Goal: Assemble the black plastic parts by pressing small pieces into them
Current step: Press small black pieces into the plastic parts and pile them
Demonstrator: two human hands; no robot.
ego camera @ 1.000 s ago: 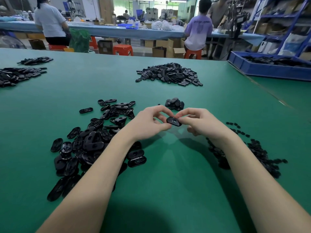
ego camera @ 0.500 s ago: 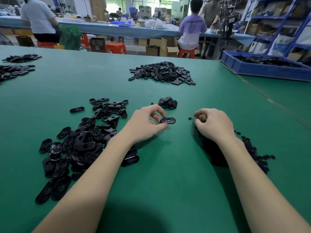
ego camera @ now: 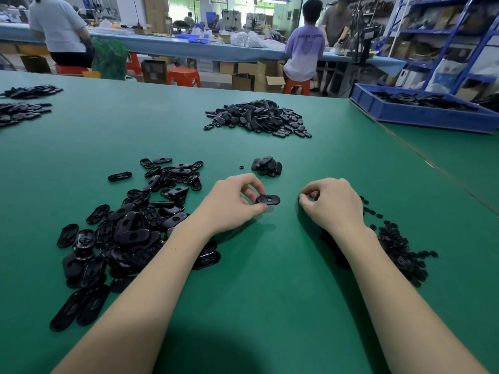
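My left hand [ego camera: 232,205] pinches one black oval part [ego camera: 268,200] by its left end and holds it flat just above the green table [ego camera: 270,265]. My right hand [ego camera: 333,206] is a short gap to the right of the part, knuckles up, with thumb and forefinger curled together on what looks like a small black piece [ego camera: 313,196]. A loose heap of the oval parts [ego camera: 129,233] lies left of my left forearm. The heap of small pieces [ego camera: 399,247] lies right of my right wrist, partly hidden by the arm.
A small stack of oval parts [ego camera: 267,166] sits just beyond my hands. A larger pile [ego camera: 256,118] lies farther back, with more piles [ego camera: 21,112] at the far left. A blue bin [ego camera: 421,117] of parts stands at the back right. People sit at benches behind.
My hands were together on the oval part. The right hand has let go and moved right to the small pieces, curling its fingers there. The left hand still holds the part.
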